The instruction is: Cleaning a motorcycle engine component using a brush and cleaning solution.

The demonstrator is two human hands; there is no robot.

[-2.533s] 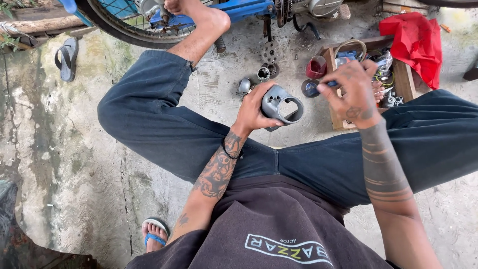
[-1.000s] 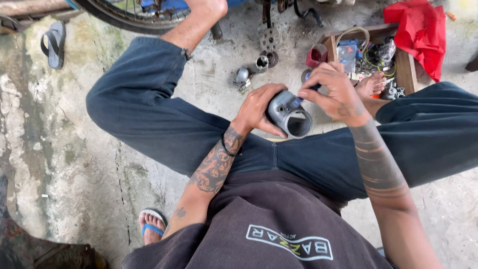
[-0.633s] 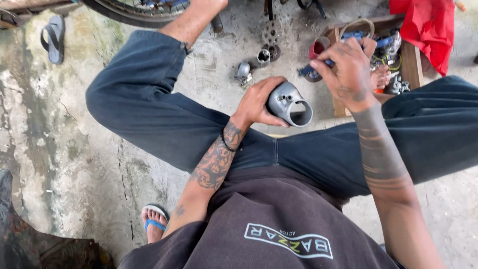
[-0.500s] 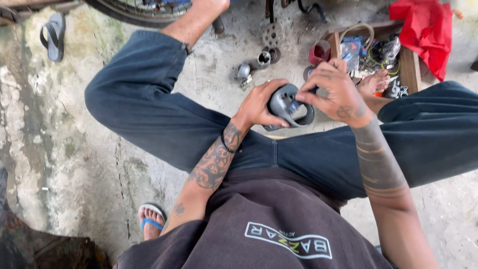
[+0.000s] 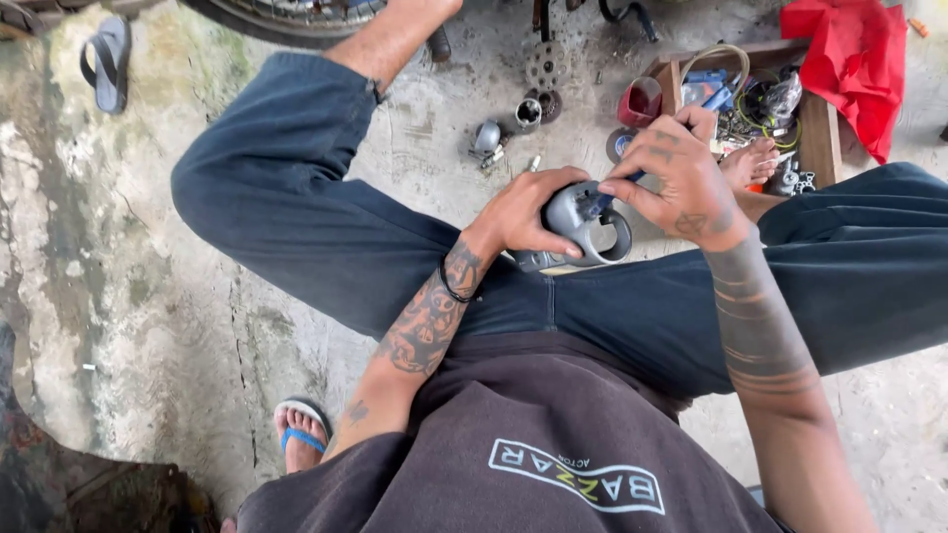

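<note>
Left hand [image 5: 521, 212] cups the grey housing [image 5: 583, 222]; right hand [image 5: 681, 183] pinches a blue tool [image 5: 604, 200] against it.

Blue tool [image 5: 599, 202] mostly hidden by right hand [image 5: 681, 183]; wheel [image 5: 296, 12] cropped

An outdoor, makeshift bike repair spot on a stained concrete floor [image 5: 128, 257]; a spoked wheel [image 5: 296, 12] at the top edge, loose metal parts [image 5: 513, 123] top centre, a cluttered wooden parts box [image 5: 750, 99] upper right.

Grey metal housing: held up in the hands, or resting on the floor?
Held up: the left hand grips the grey housing above the lap.
</note>
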